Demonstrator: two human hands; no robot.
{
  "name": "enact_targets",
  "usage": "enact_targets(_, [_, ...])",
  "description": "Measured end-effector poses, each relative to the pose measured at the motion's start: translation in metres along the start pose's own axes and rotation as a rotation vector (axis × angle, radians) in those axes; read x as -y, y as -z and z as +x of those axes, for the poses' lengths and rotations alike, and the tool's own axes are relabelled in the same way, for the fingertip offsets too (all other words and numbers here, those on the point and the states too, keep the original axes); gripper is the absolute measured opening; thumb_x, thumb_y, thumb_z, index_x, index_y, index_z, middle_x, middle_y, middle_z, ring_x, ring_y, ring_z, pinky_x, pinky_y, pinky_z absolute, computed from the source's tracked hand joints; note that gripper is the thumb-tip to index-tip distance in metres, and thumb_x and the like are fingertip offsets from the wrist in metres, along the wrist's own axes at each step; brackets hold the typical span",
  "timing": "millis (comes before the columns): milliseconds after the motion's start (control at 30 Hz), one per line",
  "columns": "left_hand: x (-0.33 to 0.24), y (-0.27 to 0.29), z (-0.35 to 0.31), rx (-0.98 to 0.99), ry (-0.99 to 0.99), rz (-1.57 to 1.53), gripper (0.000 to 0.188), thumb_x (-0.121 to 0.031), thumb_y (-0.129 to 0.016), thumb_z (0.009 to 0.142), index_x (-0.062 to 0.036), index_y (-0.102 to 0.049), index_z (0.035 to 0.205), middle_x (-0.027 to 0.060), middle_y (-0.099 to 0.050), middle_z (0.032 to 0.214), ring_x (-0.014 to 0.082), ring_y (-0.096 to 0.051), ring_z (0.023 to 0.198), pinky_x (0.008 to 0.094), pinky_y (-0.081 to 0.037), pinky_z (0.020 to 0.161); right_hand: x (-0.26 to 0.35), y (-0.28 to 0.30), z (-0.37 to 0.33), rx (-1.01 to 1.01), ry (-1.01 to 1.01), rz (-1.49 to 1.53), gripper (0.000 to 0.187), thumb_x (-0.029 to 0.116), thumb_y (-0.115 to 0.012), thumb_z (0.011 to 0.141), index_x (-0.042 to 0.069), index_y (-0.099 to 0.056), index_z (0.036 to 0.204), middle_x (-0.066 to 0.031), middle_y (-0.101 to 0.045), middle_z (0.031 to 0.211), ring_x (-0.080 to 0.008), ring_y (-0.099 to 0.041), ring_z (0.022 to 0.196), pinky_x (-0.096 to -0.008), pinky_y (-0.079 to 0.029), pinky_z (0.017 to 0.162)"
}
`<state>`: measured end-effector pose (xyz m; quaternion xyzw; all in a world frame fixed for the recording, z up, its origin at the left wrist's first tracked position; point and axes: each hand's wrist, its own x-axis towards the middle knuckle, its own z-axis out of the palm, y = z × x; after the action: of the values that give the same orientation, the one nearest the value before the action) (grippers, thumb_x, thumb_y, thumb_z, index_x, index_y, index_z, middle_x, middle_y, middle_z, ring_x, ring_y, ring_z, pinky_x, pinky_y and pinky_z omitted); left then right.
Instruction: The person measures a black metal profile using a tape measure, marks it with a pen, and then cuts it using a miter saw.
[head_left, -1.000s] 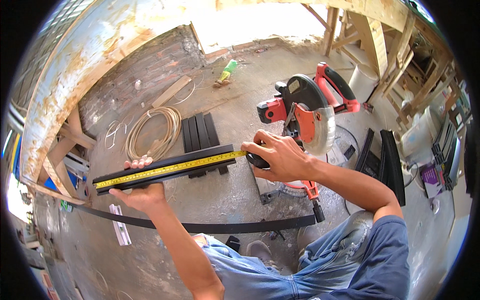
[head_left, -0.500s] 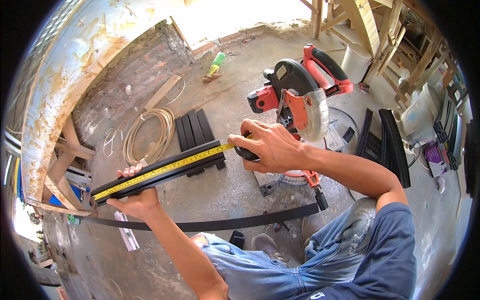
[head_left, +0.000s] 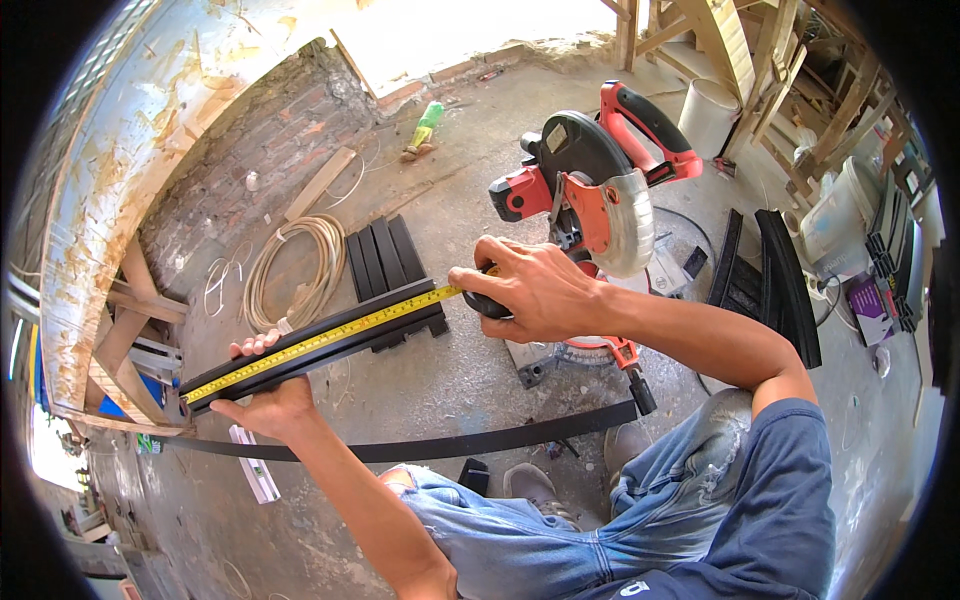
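Note:
My left hand point(head_left: 265, 400) grips the left end of a black flat bar point(head_left: 395, 322) held level above the floor. A yellow measuring tape blade point(head_left: 320, 342) lies stretched along the bar's top. My right hand point(head_left: 530, 290) is closed around the dark tape case at the bar's right end, thumb on the blade. Just behind that hand stands a red and black mitre saw point(head_left: 590, 190).
Short black bars point(head_left: 385, 258) lie stacked on the concrete floor, beside a coil of pale hose point(head_left: 300, 265). A long black strip point(head_left: 440, 445) crosses the floor by my knees. More black profiles point(head_left: 775, 275) lean at right. A brick wall point(head_left: 240, 170) and wooden frames lie left.
The view has shifted slightly; both hands keep the same hold on the bar and tape, now a little lower in the picture.

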<state>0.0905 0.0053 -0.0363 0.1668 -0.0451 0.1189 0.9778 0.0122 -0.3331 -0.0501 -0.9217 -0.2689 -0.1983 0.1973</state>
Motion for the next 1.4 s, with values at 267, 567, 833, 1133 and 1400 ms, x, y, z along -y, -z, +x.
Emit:
enact_targets(267, [0.0, -0.002, -0.001, -0.031, -0.02, 0.019, 0.084, -0.076, -0.034, 0.092, 0.0039, -0.057, 0.101, 0.0148, -0.049, 0.087, 0.0277, -0.048, 0.084, 0.0435, -0.041, 0.083, 0.001, 0.0, 0.0, 0.011, -0.009, -0.01, 0.055, 0.024, -0.071, 0.078, 0.01, -0.056, 0.129, -0.0132, -0.053, 0.101, -0.0286, -0.062, 0.09, -0.0418, -0.055, 0.063])
enact_targets(567, [0.0, -0.001, 0.0, -0.027, -0.014, 0.007, 0.083, -0.076, -0.036, 0.092, 0.0042, -0.057, 0.101, 0.0149, -0.049, 0.087, 0.028, -0.048, 0.084, 0.0438, -0.041, 0.083, 0.001, 0.001, -0.001, 0.006, 0.001, -0.017, 0.056, 0.024, -0.071, 0.079, 0.011, -0.055, 0.13, -0.013, -0.052, 0.101, -0.0288, -0.062, 0.091, -0.0416, -0.055, 0.062])
enact_targets(833, [0.002, -0.005, -0.002, -0.048, -0.022, 0.017, 0.084, -0.076, -0.036, 0.092, 0.0044, -0.057, 0.101, 0.0148, -0.049, 0.087, 0.028, -0.047, 0.084, 0.0435, -0.042, 0.083, 0.0, -0.002, -0.002, 0.017, -0.006, -0.019, 0.056, 0.024, -0.07, 0.079, 0.011, -0.054, 0.131, -0.0136, -0.052, 0.101, -0.0292, -0.063, 0.091, -0.042, -0.055, 0.061])
enact_targets(1133, [0.003, -0.006, -0.004, -0.033, -0.019, 0.04, 0.085, -0.076, -0.035, 0.092, 0.0042, -0.059, 0.101, 0.0147, -0.05, 0.086, 0.0273, -0.047, 0.084, 0.043, -0.041, 0.083, -0.002, -0.005, -0.005, -0.01, -0.003, 0.006, 0.055, 0.022, -0.07, 0.079, 0.011, -0.055, 0.13, -0.0138, -0.052, 0.102, -0.0292, -0.062, 0.086, -0.0421, -0.055, 0.061])
enact_targets(1400, [0.009, -0.008, -0.009, -0.23, -0.081, 0.054, 0.078, -0.07, -0.044, 0.091, 0.0053, -0.056, 0.109, 0.0157, -0.05, 0.092, 0.0296, -0.049, 0.088, 0.0472, -0.042, 0.089, -0.004, 0.021, -0.016, -0.103, -0.099, 0.114, 0.057, 0.021, -0.07, 0.08, 0.011, -0.053, 0.133, -0.0149, -0.051, 0.106, -0.0331, -0.062, 0.085, -0.0445, -0.054, 0.068])
